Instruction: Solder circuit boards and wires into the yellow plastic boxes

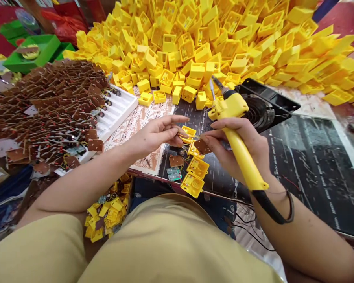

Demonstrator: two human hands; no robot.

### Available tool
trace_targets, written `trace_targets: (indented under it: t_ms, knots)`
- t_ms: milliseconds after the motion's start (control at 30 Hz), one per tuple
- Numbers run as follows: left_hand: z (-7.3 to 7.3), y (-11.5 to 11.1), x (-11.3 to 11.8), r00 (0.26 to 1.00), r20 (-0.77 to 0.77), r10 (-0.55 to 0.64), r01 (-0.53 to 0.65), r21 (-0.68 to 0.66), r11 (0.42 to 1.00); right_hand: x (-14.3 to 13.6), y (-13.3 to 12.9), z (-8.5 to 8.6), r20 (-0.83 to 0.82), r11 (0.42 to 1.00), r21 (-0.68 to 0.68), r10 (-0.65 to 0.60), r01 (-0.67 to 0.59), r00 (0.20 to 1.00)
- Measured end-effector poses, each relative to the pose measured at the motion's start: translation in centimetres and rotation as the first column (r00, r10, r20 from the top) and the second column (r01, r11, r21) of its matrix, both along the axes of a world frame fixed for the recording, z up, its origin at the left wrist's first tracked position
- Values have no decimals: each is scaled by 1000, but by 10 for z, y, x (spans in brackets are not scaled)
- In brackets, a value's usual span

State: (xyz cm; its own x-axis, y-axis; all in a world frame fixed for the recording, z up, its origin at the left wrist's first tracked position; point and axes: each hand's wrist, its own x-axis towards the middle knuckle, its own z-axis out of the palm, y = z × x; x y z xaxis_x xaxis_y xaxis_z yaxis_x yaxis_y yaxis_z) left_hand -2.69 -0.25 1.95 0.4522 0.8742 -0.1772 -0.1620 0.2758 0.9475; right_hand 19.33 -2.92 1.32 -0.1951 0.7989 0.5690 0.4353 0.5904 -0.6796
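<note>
My right hand (242,149) is closed around a yellow soldering gun (238,137), whose metal tip points up and away. Its thumb and fingertips also pinch a small brown circuit board (203,146). Opposite it, my left hand (162,135) has thumb and fingers pinched on what looks like a thin wire beside that board. Beneath the hands lie open yellow plastic cases (197,168). Next to them are another brown board (176,160) and a green circuit board (174,173), with thin wires and a small round black part (182,152) close by.
A big heap of yellow cases (191,47) fills the back. Piled brown boards (47,98) lie at left beside a white foam tray (120,108). A black fan (259,106) stands behind the right hand. More yellow parts (109,214) sit below the table edge.
</note>
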Motion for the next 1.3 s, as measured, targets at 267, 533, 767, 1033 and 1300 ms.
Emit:
trace_targets:
  t_ms: [267, 533, 767, 1033, 1300]
  knots:
    - [7, 0, 2, 985, -105, 134, -111, 200, 974, -8, -12, -12, -36, 998, -59, -17, 15, 999]
    - [12, 14, 8, 992, -89, 89, -73, 164, 984, -15, -24, -11, -63, 994, -67, 81, -86, 995]
    - [-2, 19, 13, 988, 53, 145, -148, 51, 988, -21, -29, -20, -202, 999, -24, -48, 44, 978]
    - [-21, -15, 18, 898, -271, 348, -157, 542, 826, -25, -24, -23, -227, 983, 35, -166, 178, 960]
    - [-14, -14, 39, 965, 123, 230, -235, 29, 971, -27, -29, -33, -75, 980, 103, -166, 173, 983]
